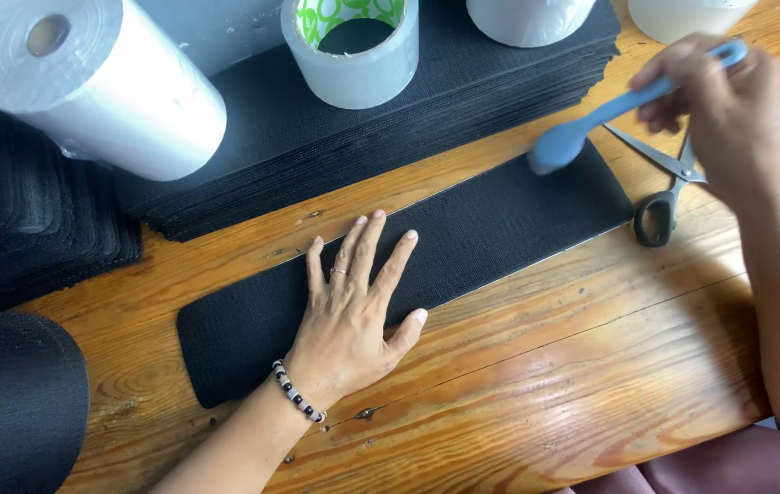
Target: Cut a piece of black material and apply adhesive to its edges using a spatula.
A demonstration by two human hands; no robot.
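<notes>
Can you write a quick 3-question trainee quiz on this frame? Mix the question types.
1. True or false: the left hand lies flat, palm down, on the black strip.
2. Multiple choice: what does the right hand hold? A) scissors B) a blue brush C) a tape roll
3. Fill in: the scissors lie on the wooden table just past the strip's ____ end (left or right in the picture).

Key
1. True; fingers are spread on the strip.
2. B; the blue brush has its head at the strip's far end.
3. Right.
</notes>
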